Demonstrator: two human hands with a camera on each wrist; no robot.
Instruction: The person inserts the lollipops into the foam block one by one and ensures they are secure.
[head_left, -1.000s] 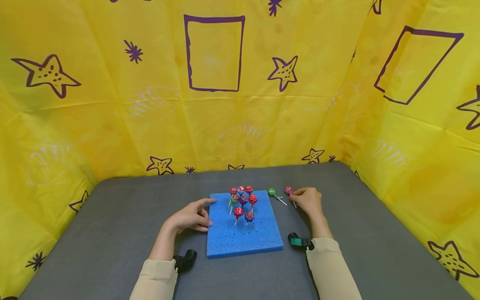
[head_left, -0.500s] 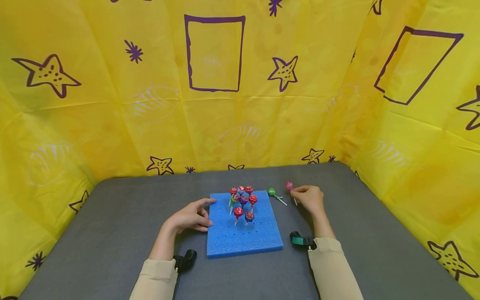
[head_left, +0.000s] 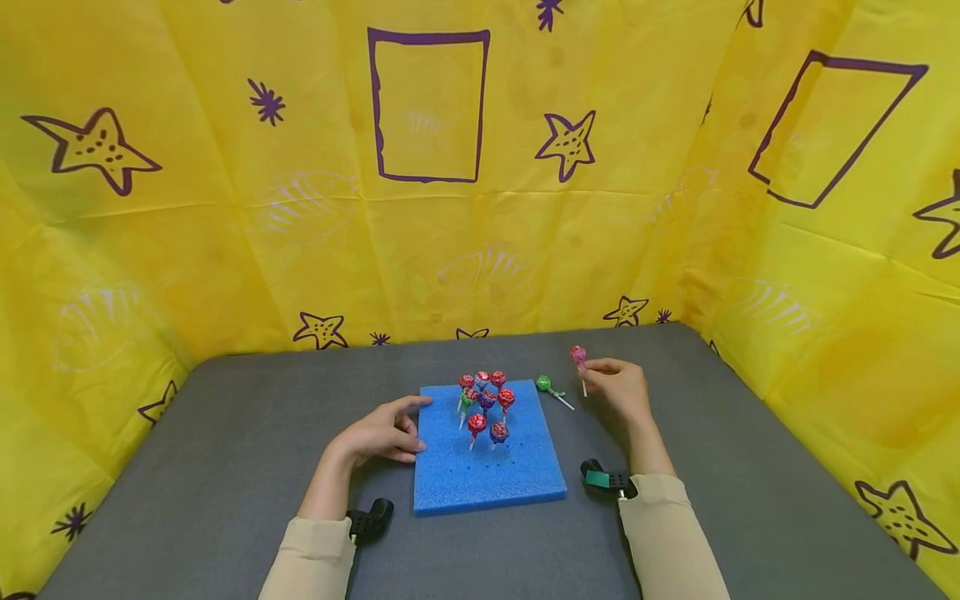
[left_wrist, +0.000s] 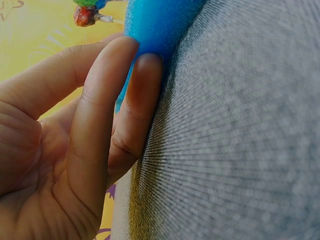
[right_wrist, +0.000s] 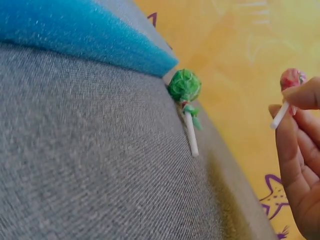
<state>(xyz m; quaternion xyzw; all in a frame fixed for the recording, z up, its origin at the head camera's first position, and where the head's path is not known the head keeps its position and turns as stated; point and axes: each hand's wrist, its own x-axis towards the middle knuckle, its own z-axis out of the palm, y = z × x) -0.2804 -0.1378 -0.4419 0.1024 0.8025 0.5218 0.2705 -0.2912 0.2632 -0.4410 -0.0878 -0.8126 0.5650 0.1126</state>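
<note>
My right hand (head_left: 618, 388) pinches a pink-wrapped lollipop (head_left: 577, 355) by its white stick, candy end up, above the table. In the right wrist view that lollipop (right_wrist: 292, 79) sits between thumb and fingertips. A green lollipop (head_left: 543, 383) lies on the table between this hand and the blue foam board (head_left: 450, 492). My left hand (head_left: 381, 432) rests at the board's left edge, fingertips touching it; in the left wrist view its fingers (left_wrist: 95, 110) press against the foam (left_wrist: 160, 25). Several red, purple, green and blue-white lollipops (head_left: 477, 425) stand upright in the board.
Small holes dot the front half of the foam board. The grey table (head_left: 225, 467) extends around it on all sides. Yellow patterned cloth (head_left: 435, 250) hangs behind and at both sides. Black camera mounts (head_left: 371, 520) sit at both wrists.
My right hand has lifted the pink lollipop from the table and turned its stick upright, moving slightly away from me. The left hand and the board have stayed in place.
</note>
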